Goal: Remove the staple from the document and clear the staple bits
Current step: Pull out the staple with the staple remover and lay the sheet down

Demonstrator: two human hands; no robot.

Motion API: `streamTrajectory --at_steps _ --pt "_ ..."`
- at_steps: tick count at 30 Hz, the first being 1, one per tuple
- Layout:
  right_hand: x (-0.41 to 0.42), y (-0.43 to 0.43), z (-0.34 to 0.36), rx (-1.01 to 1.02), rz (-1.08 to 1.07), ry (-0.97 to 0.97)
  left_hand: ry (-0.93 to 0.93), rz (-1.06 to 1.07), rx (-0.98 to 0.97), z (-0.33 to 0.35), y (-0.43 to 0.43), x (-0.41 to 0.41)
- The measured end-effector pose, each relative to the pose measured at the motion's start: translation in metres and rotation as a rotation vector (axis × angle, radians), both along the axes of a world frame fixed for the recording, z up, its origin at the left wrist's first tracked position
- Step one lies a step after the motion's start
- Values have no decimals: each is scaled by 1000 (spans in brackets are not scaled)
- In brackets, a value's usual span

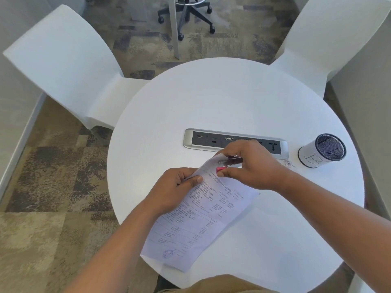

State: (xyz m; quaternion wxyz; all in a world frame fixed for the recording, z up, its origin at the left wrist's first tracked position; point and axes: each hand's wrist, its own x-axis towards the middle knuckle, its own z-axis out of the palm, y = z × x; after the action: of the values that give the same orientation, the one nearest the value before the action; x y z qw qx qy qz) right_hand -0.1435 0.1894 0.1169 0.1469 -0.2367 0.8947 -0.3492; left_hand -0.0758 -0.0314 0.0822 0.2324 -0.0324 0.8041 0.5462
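- Document [203, 210]: flat on the table [211, 98], upper corner raised off it.
- Left hand [175, 187]: pinches that raised corner.
- Right hand [249, 166]: grips red-tipped staple tool [230, 161], set at the corner.
- Status, as judged: extraction under way; staple too small to discern; clearing pending.

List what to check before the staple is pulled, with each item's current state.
1. Left hand grips the document near its top corner: ok.
2. Right hand holds the red-and-metal tool: ok.
3. Tool tip at the document's top corner: ok.
4. Tip hooked under the staple: cannot tell, too small.
5. Mesh cup upright, mouth open: ok.
6. Table free of bits: not ok, specks lie beside the cup.
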Motion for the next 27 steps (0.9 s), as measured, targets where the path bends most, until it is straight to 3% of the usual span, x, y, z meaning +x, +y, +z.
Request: streamTrajectory --at_steps 3,12,20,27 --pt "2 -1 -3 20 -27 49 -3 -2 -10 -1 1 -1" --pt "3 2 -1 -25 -28 -46 3 2 -22 -3 -3 -3" --pt "-13 33 -7 -84 -236 -106 -28 59 -13 -5 -19 -2" --pt "-18 54 -55 -142 -481 -283 -72 179 11 -7 -31 3"
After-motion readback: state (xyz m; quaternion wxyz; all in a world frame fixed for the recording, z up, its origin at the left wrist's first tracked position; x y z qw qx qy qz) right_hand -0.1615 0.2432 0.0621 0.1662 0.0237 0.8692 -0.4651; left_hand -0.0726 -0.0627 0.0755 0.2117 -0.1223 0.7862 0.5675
